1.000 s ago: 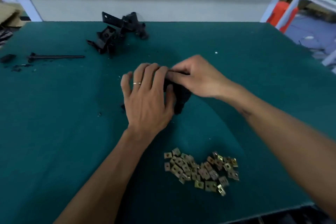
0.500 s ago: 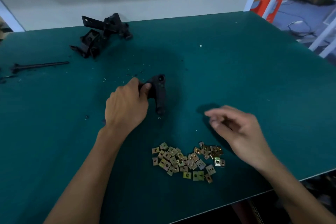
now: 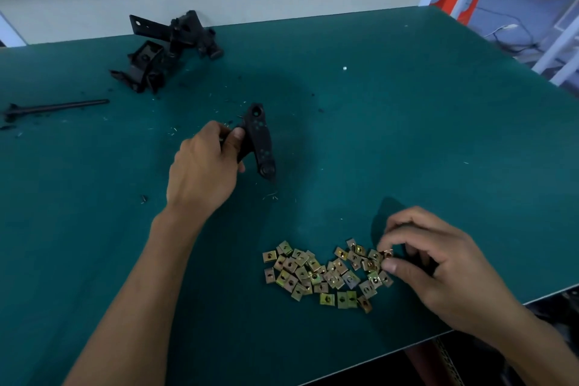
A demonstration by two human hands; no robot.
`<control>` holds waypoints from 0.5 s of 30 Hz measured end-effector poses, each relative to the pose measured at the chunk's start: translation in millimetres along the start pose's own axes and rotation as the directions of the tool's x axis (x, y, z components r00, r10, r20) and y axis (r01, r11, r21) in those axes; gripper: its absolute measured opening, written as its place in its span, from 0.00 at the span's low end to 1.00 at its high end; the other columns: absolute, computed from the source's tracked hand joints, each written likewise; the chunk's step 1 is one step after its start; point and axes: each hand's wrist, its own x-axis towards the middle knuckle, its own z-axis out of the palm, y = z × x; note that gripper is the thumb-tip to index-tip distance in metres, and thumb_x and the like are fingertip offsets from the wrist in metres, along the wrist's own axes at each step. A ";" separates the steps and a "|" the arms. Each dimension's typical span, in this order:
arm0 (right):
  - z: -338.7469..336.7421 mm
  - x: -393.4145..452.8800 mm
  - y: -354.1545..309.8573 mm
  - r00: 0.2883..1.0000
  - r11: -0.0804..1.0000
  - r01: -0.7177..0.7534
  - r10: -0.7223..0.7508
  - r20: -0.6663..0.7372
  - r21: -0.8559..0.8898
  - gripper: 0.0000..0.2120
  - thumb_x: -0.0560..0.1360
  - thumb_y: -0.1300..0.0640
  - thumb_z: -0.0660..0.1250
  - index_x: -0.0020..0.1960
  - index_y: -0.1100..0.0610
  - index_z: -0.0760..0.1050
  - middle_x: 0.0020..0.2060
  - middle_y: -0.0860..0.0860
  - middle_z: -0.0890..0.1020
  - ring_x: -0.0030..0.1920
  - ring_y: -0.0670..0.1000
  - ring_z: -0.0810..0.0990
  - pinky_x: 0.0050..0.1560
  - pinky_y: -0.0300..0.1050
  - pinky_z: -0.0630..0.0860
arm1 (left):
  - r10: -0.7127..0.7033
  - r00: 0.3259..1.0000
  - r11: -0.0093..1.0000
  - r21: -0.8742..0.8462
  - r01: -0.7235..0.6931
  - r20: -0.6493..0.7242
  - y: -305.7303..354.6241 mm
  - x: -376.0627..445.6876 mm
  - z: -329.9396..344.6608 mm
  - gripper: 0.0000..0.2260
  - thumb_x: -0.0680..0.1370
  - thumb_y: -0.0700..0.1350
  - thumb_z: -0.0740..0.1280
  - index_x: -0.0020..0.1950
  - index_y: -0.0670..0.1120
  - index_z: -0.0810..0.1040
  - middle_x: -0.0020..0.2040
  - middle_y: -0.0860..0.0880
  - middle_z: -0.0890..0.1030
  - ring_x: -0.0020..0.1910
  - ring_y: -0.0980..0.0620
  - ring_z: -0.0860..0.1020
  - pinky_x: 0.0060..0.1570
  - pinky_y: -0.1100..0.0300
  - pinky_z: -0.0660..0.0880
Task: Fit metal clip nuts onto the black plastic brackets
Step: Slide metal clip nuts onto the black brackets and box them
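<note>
My left hand (image 3: 203, 172) grips one end of a black plastic bracket (image 3: 260, 141) in the middle of the green table; the bracket's long arm lies to the right of my thumb. A heap of several brass-coloured clip nuts (image 3: 326, 273) lies near the front edge. My right hand (image 3: 432, 263) rests at the right end of that heap, with thumb and fingertips pinched around one clip nut (image 3: 388, 254).
A pile of black brackets (image 3: 166, 50) sits at the back left of the table (image 3: 407, 135). A black rod (image 3: 56, 106) lies at the far left. Small chips are scattered around the middle. The table's front edge runs just below my right hand; white racks stand at the right.
My right hand left the bracket and dropped to the right end of the clip nut heap, closing its fingers on a nut. My left hand kept hold of the bracket.
</note>
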 end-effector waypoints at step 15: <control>35.1 111.1 -7.8 0.996 0.868 0.001 0.044 -0.078 0.497 0.08 0.82 0.65 0.64 0.58 0.56 0.77 0.36 0.52 0.83 0.32 0.51 0.82 0.35 0.40 0.77 | -0.017 0.999 0.984 -0.179 0.026 0.050 -12.0 3.6 -2.7 0.19 0.81 0.68 0.51 0.40 0.56 0.65 0.31 0.64 0.75 0.33 0.48 0.73 0.43 0.34 0.77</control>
